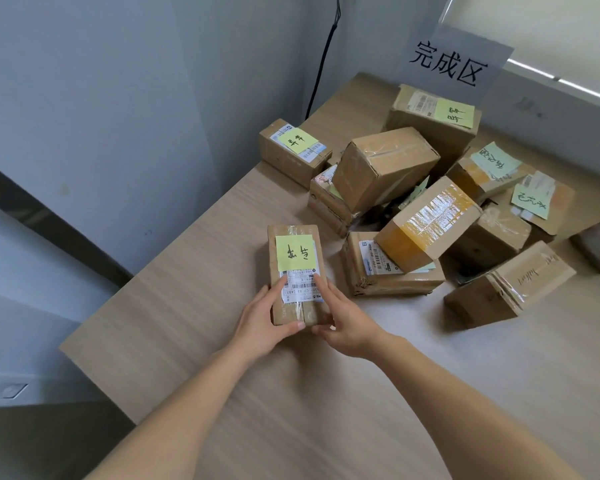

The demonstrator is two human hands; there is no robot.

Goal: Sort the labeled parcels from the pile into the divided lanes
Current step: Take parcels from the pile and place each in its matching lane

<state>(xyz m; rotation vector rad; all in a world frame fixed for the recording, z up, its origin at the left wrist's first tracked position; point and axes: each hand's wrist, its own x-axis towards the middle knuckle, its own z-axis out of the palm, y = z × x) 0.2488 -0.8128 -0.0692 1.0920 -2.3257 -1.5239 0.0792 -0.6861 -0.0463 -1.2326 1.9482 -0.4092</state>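
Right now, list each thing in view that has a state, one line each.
Parcel with the yellow note: flat on the table, label up, held at its near end.
Left hand: grips the parcel's left side.
Right hand: grips its right side.
Parcel pile: jumbled, several boxes tilted.
Sign: upright behind the pile.

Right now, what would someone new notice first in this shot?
Both hands, left and right, hold a small parcel with a green note at the table's near-left. Behind it to the right, a jumbled pile of cardboard parcels sits below a handwritten sign.
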